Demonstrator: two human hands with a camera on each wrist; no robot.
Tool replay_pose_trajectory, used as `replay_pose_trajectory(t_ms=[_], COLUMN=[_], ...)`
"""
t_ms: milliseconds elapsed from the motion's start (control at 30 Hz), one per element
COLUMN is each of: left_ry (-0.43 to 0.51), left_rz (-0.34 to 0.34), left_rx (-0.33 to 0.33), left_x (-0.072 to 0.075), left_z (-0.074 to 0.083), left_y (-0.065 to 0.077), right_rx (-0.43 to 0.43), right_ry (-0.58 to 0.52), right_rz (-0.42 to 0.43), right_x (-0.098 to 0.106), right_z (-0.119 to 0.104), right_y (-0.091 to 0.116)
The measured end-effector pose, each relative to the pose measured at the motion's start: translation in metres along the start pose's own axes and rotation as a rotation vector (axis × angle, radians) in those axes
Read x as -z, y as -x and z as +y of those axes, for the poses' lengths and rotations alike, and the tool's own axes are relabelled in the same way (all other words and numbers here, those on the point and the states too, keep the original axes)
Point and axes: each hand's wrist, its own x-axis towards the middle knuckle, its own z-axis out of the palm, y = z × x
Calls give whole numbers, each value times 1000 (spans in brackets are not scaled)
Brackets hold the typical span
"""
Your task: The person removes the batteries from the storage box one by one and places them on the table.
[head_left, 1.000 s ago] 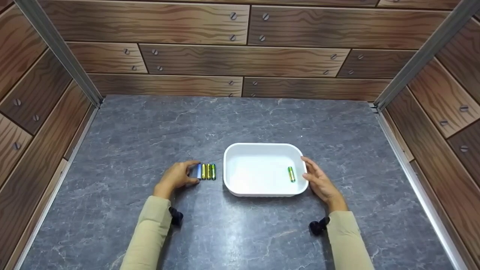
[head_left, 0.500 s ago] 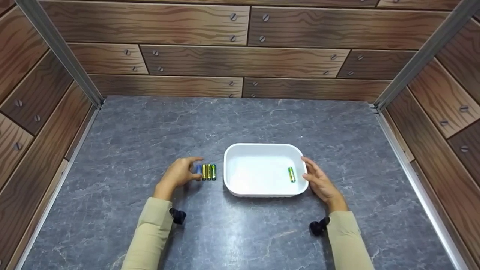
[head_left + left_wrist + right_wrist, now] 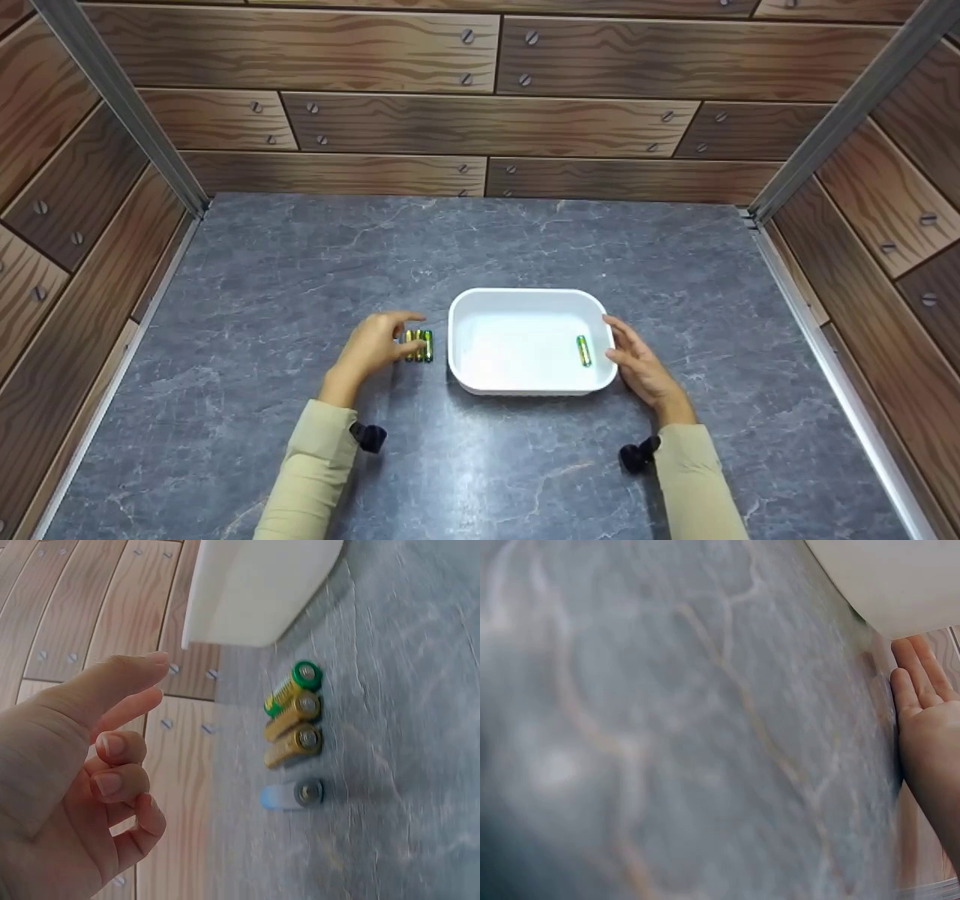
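Note:
My left hand [image 3: 373, 341] hovers over a short row of batteries on the table, thumb and index finger apart with nothing between them. In the left wrist view, a green-and-yellow battery [image 3: 294, 688] and two gold batteries [image 3: 293, 748] lie side by side; a light blue battery [image 3: 292, 795] lies slightly apart, hidden under the hand in the head view. A white plastic tub [image 3: 525, 391] stands to their right, with one green-and-yellow battery [image 3: 583, 350] inside near its right end. My right hand [image 3: 649, 375] rests its nearly straight fingers and thumb against the tub's right side.
The grey marbled tabletop [image 3: 337, 247] is bounded by wood-patterned panels [image 3: 480, 120] at the back and sides. Metal rails [image 3: 847, 390] run along the side edges. Black wrist cameras [image 3: 636, 455] stick out from both sleeves.
My left hand has moved right from the blue battery's left side to over the row, its fingers still empty. The right hand, tub and battery inside have stayed in place.

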Motion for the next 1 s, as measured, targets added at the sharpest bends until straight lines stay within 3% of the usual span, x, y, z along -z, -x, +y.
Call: replay_pose_trajectory(t_ms=[500,733,1000], left_ry=[36,39,62], left_rz=[8,15,-17], left_rx=[-67,-151,-198], left_x=[-18,-28,-39], left_z=[24,39,57], left_y=[-4,-7,-12], right_rx=[-2,2,3], right_ry=[15,20,17], right_rz=[4,-2,4], right_x=[0,1,-1], right_z=[0,0,0], right_y=[0,-1,0])
